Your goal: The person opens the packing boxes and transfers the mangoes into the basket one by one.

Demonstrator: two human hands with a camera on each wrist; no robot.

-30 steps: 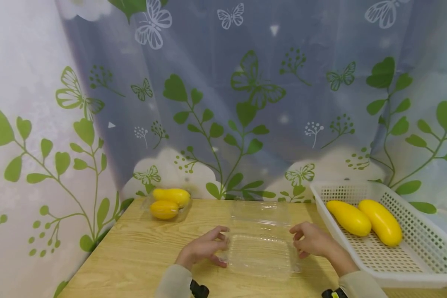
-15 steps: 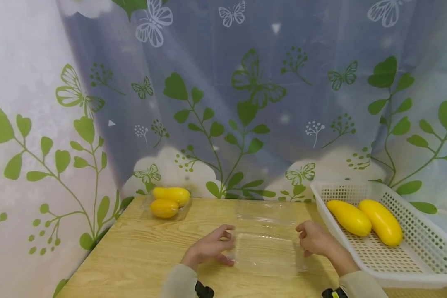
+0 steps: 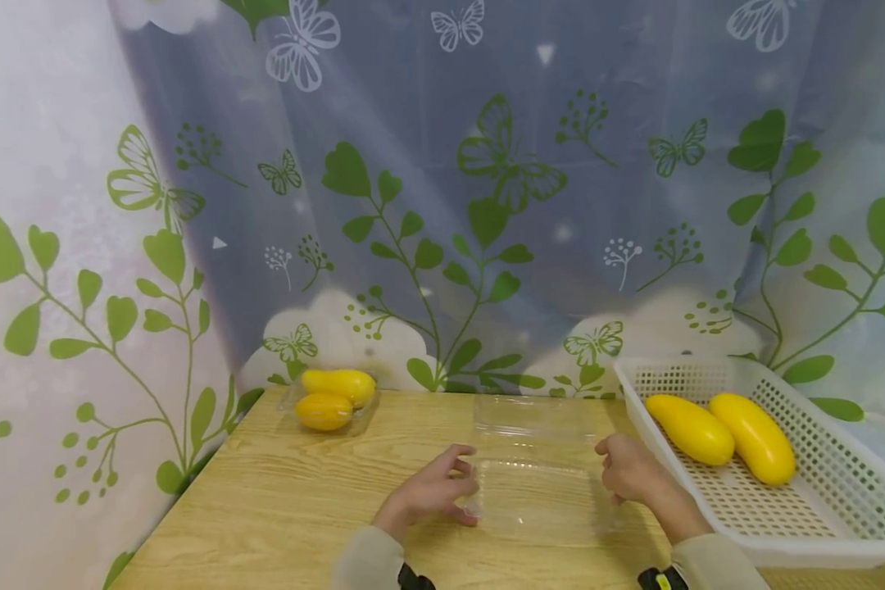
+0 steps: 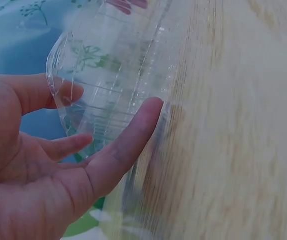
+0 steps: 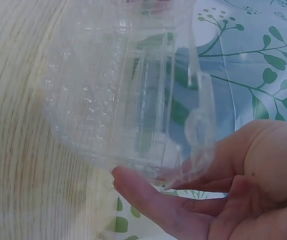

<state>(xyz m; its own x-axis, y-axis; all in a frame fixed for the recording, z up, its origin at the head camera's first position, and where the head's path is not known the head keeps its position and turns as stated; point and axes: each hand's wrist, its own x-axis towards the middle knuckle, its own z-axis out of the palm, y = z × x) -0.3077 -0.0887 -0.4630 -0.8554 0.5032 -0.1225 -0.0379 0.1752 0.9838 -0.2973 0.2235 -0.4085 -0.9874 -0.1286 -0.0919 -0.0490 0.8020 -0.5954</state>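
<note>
A clear plastic clamshell container (image 3: 538,496) lies open on the wooden table (image 3: 280,508), its lid (image 3: 534,418) folded back toward the curtain. My left hand (image 3: 431,492) holds its left edge, thumb and fingers pinching the rim (image 4: 58,95). My right hand (image 3: 630,474) grips the right edge. In the left wrist view the left hand (image 4: 43,165) has a thumb below the clear container (image 4: 113,80). The right wrist view shows my right hand (image 5: 243,185) curled around the container's (image 5: 123,90) wall. The container holds nothing.
A white perforated basket (image 3: 804,551) stands at the right with two yellow fruits (image 3: 689,430) (image 3: 752,438). A closed clear box (image 3: 329,401) with two yellow fruits sits at the table's back left. A leaf-print curtain hangs behind.
Both hands have slid the clear container a little to the right across the table, toward the basket. Their hold on its edges is unchanged.
</note>
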